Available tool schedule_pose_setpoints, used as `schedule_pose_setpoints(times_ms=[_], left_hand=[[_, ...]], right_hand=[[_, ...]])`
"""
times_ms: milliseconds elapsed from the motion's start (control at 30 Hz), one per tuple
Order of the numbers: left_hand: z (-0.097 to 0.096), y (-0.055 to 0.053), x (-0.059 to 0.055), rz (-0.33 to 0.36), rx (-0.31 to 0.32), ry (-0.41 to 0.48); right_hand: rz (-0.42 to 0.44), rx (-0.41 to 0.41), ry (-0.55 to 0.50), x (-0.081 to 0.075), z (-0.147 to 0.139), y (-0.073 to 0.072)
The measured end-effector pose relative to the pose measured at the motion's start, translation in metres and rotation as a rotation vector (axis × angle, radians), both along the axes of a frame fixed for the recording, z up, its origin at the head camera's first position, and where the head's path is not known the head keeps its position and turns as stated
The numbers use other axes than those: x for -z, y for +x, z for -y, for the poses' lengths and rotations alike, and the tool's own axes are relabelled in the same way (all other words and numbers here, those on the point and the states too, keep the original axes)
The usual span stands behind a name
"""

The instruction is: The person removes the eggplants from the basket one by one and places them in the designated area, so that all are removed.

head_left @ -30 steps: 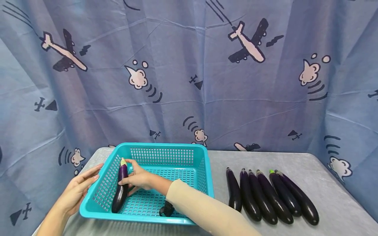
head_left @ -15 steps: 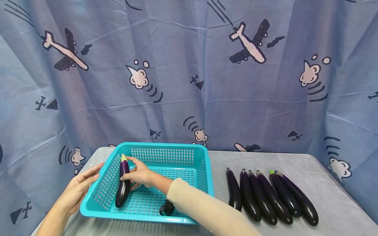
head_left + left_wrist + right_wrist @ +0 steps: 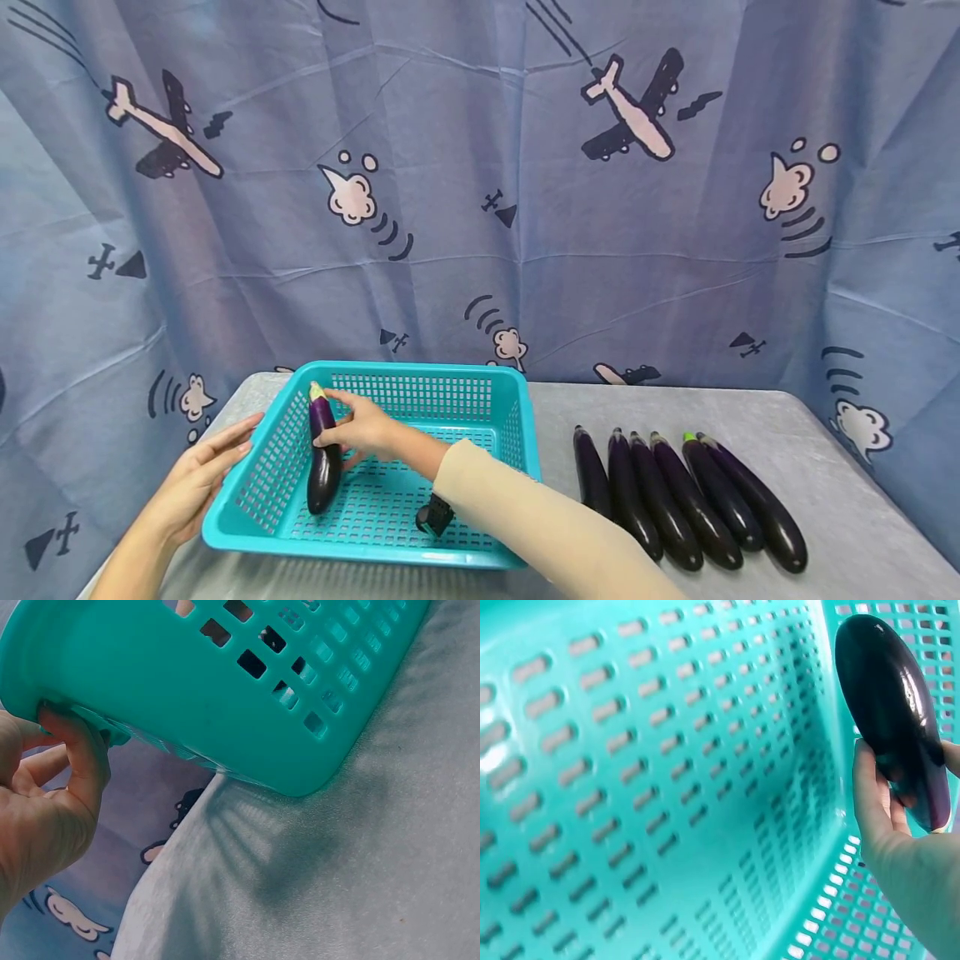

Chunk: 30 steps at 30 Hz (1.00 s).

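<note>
My right hand holds a dark purple eggplant inside the turquoise plastic basket, near its left wall. The eggplant stands nearly upright, its pale stem end up and its rounded end down. Thumb and fingers wrap its middle; in the right wrist view the eggplant shows close up beside the slotted basket wall. Against the basket's left rim lies my left hand. From the left wrist view, the left hand pinches that rim, a digit tucked beneath its edge.
Several eggplants lie side by side on the grey table, right of the basket. A small black device shows beside my right sleeve, over the basket floor. A blue curtain with airplane prints hangs behind.
My right hand has raised the eggplant and shifted it slightly to the right, away from the basket's left wall. The left hand and the basket stay where they were.
</note>
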<state>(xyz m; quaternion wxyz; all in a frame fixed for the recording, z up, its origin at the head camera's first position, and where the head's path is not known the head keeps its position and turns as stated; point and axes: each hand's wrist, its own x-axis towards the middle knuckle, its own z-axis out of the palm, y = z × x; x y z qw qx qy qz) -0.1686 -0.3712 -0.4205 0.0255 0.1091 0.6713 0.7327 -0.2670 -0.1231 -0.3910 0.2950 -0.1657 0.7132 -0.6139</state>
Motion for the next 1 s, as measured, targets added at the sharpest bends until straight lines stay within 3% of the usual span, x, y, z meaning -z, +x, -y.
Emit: schedule_pose_setpoints(times_ms=[467,867,1000], left_hand=[[0.001,-0.001,0.002,-0.024,0.020,0.029],[0.000,-0.002,0.001,0.002,0.048,0.057],[0.001,-0.001,0.000,0.016,0.027,0.035]], right_hand=[[-0.012,-0.032,0.021,-0.027,-0.031,-0.017],[0.002,-0.022,0.020,-0.043,-0.054,-0.018],[0.002,-0.028,0.010,-0.048,-0.059,-0.016]])
